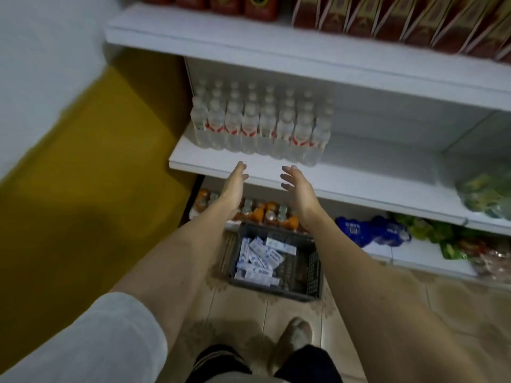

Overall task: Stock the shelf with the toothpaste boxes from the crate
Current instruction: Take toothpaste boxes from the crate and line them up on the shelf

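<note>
A dark plastic crate [312, 269] stands on the tiled floor below the shelves, with several white-and-blue toothpaste boxes [260, 257] lying loose inside it. Both my arms reach forward over the crate toward the white middle shelf [359, 186]. My left hand [235, 183] and my right hand [297, 186] hover side by side at the shelf's front edge, palms facing each other, fingers straight, holding nothing. Rows of clear water bottles [260, 125] stand on that shelf just beyond my fingertips.
To the right of the bottles the middle shelf has a bare stretch, then green packets [486, 194]. Orange drink bottles [265, 211] and blue packs [365, 230] fill the bottom shelf. Red boxes [414, 20] line the top shelf. A yellow wall [96, 175] stands to the left.
</note>
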Demonstrator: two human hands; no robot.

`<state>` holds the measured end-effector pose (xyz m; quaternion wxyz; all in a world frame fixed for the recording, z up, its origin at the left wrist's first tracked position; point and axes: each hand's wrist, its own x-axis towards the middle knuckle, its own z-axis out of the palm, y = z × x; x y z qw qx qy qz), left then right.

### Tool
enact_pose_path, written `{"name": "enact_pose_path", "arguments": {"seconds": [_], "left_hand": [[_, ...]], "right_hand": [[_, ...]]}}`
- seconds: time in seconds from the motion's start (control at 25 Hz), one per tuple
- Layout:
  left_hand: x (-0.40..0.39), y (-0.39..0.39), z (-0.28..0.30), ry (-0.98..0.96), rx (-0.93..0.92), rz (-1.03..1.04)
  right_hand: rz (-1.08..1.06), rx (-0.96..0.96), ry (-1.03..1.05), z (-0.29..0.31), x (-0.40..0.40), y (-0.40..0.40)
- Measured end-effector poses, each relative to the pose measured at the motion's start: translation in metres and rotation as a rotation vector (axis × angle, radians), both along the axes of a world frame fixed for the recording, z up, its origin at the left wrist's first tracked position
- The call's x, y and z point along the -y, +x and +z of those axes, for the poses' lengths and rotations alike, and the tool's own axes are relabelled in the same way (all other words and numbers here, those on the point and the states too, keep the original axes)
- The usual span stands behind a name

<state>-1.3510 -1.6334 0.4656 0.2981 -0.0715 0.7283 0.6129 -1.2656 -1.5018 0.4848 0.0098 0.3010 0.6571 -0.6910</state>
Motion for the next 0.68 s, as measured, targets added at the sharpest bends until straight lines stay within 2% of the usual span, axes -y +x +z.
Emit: {"name": "enact_pose_path", "arguments": {"seconds": [0.2,0.32,0.4,0.52,0.68], "left_hand": [[0.002,0.035,-0.085,-0.053,0.159,-0.041],[0.003,0.049,-0.167,-0.116,0.343,-0.009],[0.000,0.064,-0.198,-0.194,0.463,0.036],[-0.013,0.079,-0.237,-0.260,0.446,0.074],[-0.030,0.084,-0.322,-0.391,0.450,0.018]], "right_hand": [[-0.033,0.136,-0.121,-0.080,-0.020,0.034],[-0.052,0.201,-0.199,-0.135,-0.041,0.051],[-0.086,0.253,-0.256,-0.175,-0.055,0.062],[-0.137,0.357,-0.382,-0.242,-0.071,0.084],[-0.212,0.469,-0.465,-0.324,-0.091,0.109]]}}
